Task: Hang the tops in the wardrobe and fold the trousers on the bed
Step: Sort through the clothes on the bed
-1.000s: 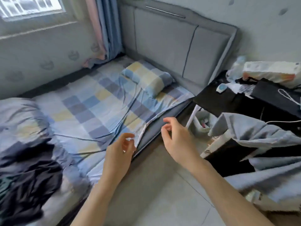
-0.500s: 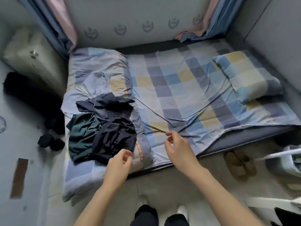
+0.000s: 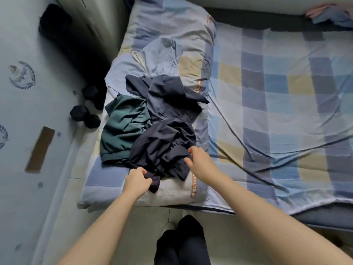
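Pile: dark navy garment (image 3: 164,146) atop green garment (image 3: 124,131) on folded duvet (image 3: 172,44) at bed (image 3: 286,111) end | left hand (image 3: 137,180) fingers pinch navy hem | right hand (image 3: 200,161) fingers spread, empty | soft, light, limp: likely best lifted by waistband or shoulders.

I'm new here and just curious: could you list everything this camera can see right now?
dark navy garments: a heap, count unclear, on the folded quilt
green garment: one, left of the heap
quilt: one, pale blue check, bed's left end
bed sheet: one, blue and yellow check
dumbbells: black, on floor left of bed
left hand: pinches the navy heap's near edge
right hand: open, fingers at the heap's right edge
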`<move>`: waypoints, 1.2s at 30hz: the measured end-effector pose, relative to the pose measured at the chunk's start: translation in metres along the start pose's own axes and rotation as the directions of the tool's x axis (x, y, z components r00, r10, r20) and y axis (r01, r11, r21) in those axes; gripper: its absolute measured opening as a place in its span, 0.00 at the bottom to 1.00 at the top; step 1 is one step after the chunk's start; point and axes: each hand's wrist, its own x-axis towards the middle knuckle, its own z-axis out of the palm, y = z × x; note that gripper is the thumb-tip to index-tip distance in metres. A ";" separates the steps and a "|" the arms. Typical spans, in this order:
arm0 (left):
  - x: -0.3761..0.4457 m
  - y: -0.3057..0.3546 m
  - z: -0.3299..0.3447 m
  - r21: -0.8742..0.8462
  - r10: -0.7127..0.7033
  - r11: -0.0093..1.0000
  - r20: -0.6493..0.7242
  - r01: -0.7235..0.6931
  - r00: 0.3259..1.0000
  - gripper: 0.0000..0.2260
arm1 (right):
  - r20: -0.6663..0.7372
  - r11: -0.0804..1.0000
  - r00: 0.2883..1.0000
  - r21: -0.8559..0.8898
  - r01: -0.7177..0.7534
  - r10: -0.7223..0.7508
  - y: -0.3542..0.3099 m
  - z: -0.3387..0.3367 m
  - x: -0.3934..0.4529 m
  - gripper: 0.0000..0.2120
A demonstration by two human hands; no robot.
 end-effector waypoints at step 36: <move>-0.054 0.099 0.009 -0.343 0.293 0.888 -0.088 -0.305 0.952 0.09 | 0.028 -0.040 0.958 0.999 -0.018 0.285 -0.041 -0.166 -0.099 0.13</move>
